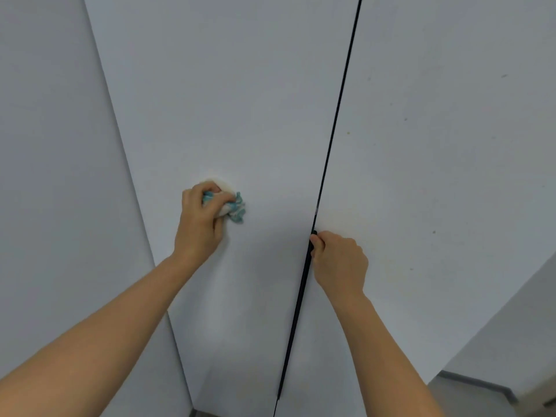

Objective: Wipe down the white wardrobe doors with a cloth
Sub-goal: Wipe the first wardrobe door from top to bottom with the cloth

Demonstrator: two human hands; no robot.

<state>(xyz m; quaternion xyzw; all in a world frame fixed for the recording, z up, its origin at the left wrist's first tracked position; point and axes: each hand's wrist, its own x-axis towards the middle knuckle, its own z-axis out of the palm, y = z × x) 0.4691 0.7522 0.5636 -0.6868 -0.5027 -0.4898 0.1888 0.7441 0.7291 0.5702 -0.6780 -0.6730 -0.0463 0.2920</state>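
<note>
**Wardrobe wipe-down, left door in progress**

So the biggest thing here is the wardrobe itself: two tall white doors filling nearly the whole view. The left door [228,100] and the right door [436,145] meet at a thin dark gap [334,130] that runs top to bottom, and I'll use that gap as my reference for everything else. Way off to the left of the gap there's a plain white side panel [51,145] set at an angle to the left door. The right door has a few small dark specks [405,119] scattered well right of the gap.

Both bare forearms come up from the bottom. The left hand [200,224] sits well left of the gap, about midway across the left door, fingers clenched around a bunched-up cloth [231,204] and pressing it flat against the door face. The cloth is white with teal patches, and most of it pokes out on the gap side of the fist.

The right hand [340,263] is right at the gap, lower than the cloth, fingers curled in a closed grip on the edge of the right door, fingertips tucked into the gap itself.
</note>
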